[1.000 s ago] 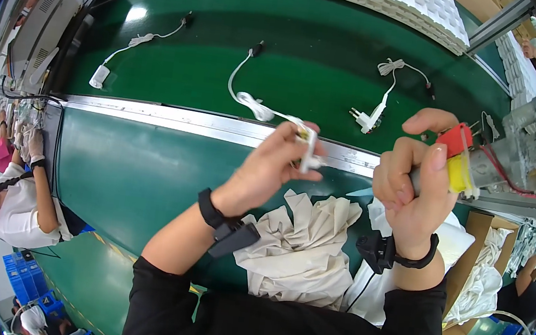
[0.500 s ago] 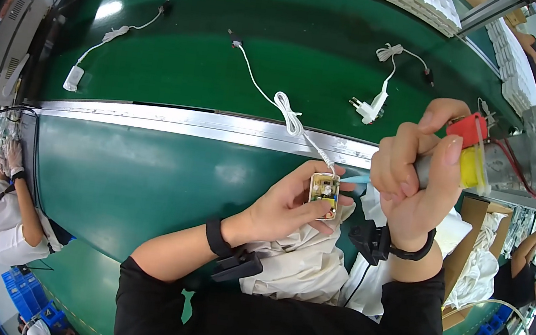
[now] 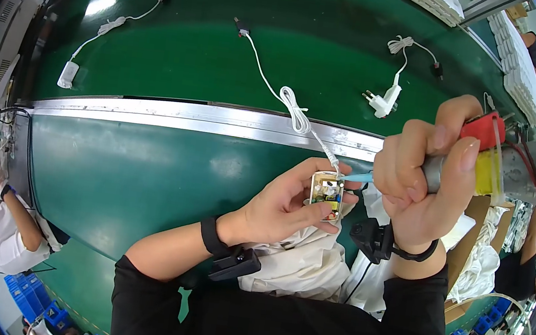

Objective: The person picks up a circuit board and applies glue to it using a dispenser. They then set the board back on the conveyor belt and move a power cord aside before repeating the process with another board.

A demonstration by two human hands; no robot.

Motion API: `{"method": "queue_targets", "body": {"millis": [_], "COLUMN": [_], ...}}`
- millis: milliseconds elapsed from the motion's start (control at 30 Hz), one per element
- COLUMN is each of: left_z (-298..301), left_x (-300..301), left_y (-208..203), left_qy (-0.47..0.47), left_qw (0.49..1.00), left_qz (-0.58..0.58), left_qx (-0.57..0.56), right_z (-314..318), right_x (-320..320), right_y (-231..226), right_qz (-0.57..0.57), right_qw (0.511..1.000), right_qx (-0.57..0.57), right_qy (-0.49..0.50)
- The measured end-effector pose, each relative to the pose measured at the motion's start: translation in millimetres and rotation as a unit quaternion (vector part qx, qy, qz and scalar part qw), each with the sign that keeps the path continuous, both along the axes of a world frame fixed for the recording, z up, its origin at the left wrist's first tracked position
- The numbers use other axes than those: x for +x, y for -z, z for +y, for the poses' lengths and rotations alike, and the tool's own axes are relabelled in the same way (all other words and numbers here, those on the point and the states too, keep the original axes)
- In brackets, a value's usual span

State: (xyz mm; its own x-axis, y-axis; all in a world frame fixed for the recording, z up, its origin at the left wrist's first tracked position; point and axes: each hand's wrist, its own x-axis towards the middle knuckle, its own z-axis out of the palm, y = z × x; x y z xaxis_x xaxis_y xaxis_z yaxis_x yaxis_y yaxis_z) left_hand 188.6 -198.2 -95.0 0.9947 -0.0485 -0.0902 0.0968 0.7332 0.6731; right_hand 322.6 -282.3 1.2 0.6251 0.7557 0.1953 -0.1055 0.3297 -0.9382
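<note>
In my left hand lies a small white adapter case, its face uncovered, fingers around it and the thumb on its lower part. Inside it shows a circuit board with yellow, black and white parts. From the top of the case runs a white cord, coiled and tied midway. My right hand is closed around a grey cylindrical dispensing gun with a red switch and yellow tape. Its light blue tapered nozzle points left, the tip at the case's upper right corner; contact cannot be told.
A metal rail crosses the green work surface. Beyond it lie a white adapter and a plug adapter, both with cords. White cloth lies below my hands; a cardboard box stands at right. Co-workers sit at both sides.
The view has turned slightly. My right hand and the gun have shifted a little right, while the nozzle tip stays at the case. My left hand keeps its hold.
</note>
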Motion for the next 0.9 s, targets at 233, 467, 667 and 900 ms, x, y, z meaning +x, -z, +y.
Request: {"method": "queue_targets", "body": {"millis": [233, 467, 667, 900], "left_z": [0, 21, 27, 26], "left_x": [2, 3, 1, 2], "left_y": [9, 11, 11, 15], "left_qy": [-0.02, -0.053, -0.058, -0.053], "left_qw": [0.999, 0.994, 0.994, 0.994], "left_qz": [0.037, 0.086, 0.069, 0.069], "left_qx": [0.023, -0.044, -0.057, -0.061], "right_z": [2, 6, 10, 10], "right_x": [-3, -15, -16, -16], "right_y": [-13, 1, 3, 3], "right_qz": [-0.028, -0.014, -0.009, -0.012], "right_qw": [0.997, 0.999, 0.998, 0.998], "right_qx": [-0.073, -0.035, -0.043, -0.044], "right_qy": [0.004, -0.029, -0.043, -0.05]}}
